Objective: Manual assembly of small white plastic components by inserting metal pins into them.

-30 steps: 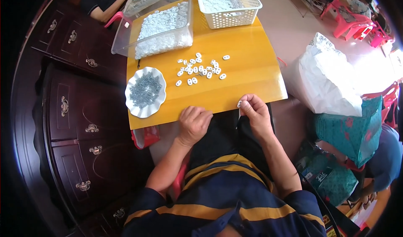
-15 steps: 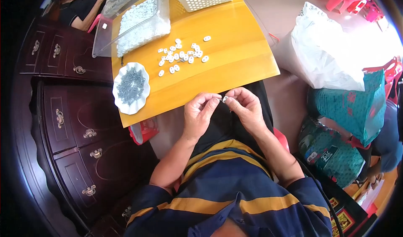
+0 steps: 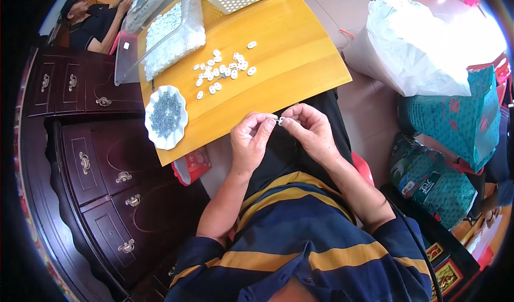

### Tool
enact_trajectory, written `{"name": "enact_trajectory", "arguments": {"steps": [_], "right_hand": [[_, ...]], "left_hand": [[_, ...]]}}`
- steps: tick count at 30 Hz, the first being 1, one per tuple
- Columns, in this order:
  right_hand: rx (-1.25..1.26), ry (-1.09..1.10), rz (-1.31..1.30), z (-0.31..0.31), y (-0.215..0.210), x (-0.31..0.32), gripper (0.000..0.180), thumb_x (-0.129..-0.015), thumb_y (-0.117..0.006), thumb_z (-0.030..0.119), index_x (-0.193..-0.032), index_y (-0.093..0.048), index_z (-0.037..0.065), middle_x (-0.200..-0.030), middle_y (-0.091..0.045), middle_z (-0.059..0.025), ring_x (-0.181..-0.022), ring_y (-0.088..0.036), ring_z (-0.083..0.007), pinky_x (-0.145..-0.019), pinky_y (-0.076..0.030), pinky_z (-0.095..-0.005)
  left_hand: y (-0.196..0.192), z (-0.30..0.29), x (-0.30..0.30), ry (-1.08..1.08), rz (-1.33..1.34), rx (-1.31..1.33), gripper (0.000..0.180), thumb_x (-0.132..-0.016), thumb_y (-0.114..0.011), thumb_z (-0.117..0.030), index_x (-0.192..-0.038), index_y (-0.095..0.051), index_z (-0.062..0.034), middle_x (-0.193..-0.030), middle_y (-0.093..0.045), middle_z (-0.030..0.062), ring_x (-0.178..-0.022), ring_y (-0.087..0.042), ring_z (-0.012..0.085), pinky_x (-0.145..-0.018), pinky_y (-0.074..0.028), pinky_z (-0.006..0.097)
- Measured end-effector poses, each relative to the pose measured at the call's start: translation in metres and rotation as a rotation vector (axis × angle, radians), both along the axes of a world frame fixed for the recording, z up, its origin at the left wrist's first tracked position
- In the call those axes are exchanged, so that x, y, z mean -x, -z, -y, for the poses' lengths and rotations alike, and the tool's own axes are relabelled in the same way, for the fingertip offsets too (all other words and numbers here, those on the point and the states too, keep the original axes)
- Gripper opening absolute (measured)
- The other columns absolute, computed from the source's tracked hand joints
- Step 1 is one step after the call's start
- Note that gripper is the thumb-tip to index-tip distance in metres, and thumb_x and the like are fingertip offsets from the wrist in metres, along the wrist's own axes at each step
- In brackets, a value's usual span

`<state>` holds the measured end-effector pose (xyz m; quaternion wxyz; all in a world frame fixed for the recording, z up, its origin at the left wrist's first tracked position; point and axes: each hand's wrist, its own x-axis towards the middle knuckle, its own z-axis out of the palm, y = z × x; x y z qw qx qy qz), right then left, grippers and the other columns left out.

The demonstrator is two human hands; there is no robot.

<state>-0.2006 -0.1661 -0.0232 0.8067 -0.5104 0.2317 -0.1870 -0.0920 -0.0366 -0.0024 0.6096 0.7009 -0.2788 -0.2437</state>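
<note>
Above my lap, just off the table's near edge, my two hands meet at the fingertips. My right hand (image 3: 313,131) pinches a small white plastic piece (image 3: 281,121) between thumb and forefinger. Close against that piece, the thumb and forefinger of my left hand (image 3: 248,141) are pinched together; whatever they hold is too small to make out. Beyond my hands, several loose white oval pieces with two holes (image 3: 234,74) lie scattered on the yellow wooden table (image 3: 300,40). A white scalloped dish (image 3: 166,143) on the left holds a heap of small dark metal pins or screws (image 3: 166,113).
At the back left stands a clear plastic bin (image 3: 126,69) full of white pieces, beside a white perforated basket (image 3: 241,1). Dark drawers (image 3: 69,163) line the left. A white sack (image 3: 407,50) and teal bags (image 3: 455,120) stand right. Another person (image 3: 93,26) sits far left.
The view has shifted slightly, so the table and its things appear a little farther left. Both hands keep their fingertip pinch, with the white piece still between them.
</note>
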Motion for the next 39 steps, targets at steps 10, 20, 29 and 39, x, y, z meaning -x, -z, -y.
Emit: {"name": "enact_trajectory", "arguments": {"steps": [10,20,29,39], "right_hand": [[0.054,0.0,-0.016,0.0,0.007,0.0,0.009,-0.096,-0.07,0.005,-0.104,-0.068,0.002,-0.088,-0.065,0.0041,-0.078,-0.057,-0.0017,-0.07,-0.046,-0.0173],[0.118,-0.019,-0.057,0.006,0.011,0.004,0.008,-0.095,-0.07,0.003,-0.102,-0.068,0.001,-0.088,-0.067,0.0025,-0.078,-0.059,-0.0026,-0.071,-0.048,-0.0179],[-0.027,0.012,-0.018,0.005,0.01,0.0,0.009,-0.096,-0.071,0.006,-0.103,-0.068,0.002,-0.089,-0.068,0.0015,-0.078,-0.06,-0.0035,-0.071,-0.05,-0.0194],[-0.247,0.013,0.076,0.012,0.002,0.003,0.009,-0.097,-0.07,0.008,-0.104,-0.067,0.004,-0.092,-0.07,0.0002,-0.082,-0.063,-0.0051,-0.074,-0.05,-0.0205]], "left_hand": [[-0.002,0.004,-0.001,0.016,0.145,-0.01,0.005,-0.095,-0.069,-0.002,-0.095,-0.072,0.0021,-0.081,-0.064,0.0011,-0.07,-0.053,0.0059,-0.063,-0.043,0.021],[-0.01,0.012,0.005,0.013,0.279,-0.109,0.002,-0.092,-0.07,0.0,-0.09,-0.071,0.0012,-0.075,-0.063,0.0036,-0.061,-0.056,0.0085,-0.057,-0.044,0.024],[-0.01,0.008,-0.004,0.014,0.001,-0.078,0.015,-0.095,-0.07,-0.004,-0.108,-0.074,0.0017,-0.083,-0.069,0.0,-0.067,-0.058,0.0056,-0.064,-0.048,0.021],[0.003,-0.029,-0.108,-0.311,0.598,-0.322,0.029,-0.092,-0.071,-0.005,-0.12,-0.07,-0.0016,-0.088,-0.068,0.0049,-0.07,-0.062,0.0112,-0.067,-0.052,0.027]]}}
